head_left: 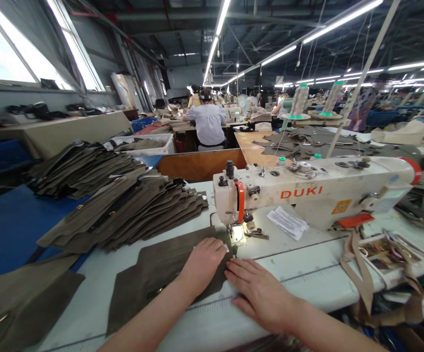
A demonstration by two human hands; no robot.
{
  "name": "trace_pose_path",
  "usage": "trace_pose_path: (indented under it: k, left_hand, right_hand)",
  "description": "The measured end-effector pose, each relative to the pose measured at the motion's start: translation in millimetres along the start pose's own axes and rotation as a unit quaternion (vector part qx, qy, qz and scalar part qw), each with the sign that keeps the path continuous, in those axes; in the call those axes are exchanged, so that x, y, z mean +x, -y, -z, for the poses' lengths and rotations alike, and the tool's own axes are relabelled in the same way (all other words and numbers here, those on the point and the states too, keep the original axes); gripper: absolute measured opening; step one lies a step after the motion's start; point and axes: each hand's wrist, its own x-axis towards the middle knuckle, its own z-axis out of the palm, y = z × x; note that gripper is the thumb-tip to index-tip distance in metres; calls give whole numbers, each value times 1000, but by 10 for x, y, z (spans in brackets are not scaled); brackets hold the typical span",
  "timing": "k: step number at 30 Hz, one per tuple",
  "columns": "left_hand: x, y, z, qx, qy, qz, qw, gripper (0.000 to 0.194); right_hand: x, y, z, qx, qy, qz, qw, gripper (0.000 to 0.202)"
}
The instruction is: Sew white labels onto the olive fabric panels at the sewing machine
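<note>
A dark olive fabric panel lies flat on the sewing table, its far right edge beside the needle area of a white sewing machine marked DUKI. My left hand rests on the panel with fingers bent together. At its fingertips a small white label shows, partly covered by the fingers. My right hand lies flat, palm down, at the panel's right edge, its fingers stretched out and touching the cloth. The machine's lamp lights the needle plate just beyond both hands. Part of the panel is hidden under my left forearm.
Stacked olive panels fan out at the left; another piece with a metal ring lies nearer. White printed labels sit on the machine bed. A parts tray and beige straps are at the right. A person sits ahead.
</note>
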Motion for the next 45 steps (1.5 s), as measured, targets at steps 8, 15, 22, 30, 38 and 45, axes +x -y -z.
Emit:
trace_pose_path:
  k: [8,15,22,30,38,45]
  left_hand:
    - [-39,-47,-59,-36,-6,-3,999,19]
    - [-49,-56,-100,-48,-31,-9,998,23]
    - [-47,-52,-123,-42,-44,-7,998,24]
    - [-46,-45,-152,-32,-43,-7,999,22]
    - [-90,-40,-176,-24,-43,-16,999,23]
    - [-245,-33,-235,9,-39,-35,999,36]
  right_hand:
    - [-1,-2,5,0,2,3,1000,51]
    - [0,-11,16,-16,3,9,1000,52]
    - [2,-5,22,-20,5,8,1000,51]
    - [3,-15,4,-16,1,5,1000,52]
    - [-3,-69,-41,-3,-33,23,999,43]
    - [292,-329,108,-58,-89,4,994,17]
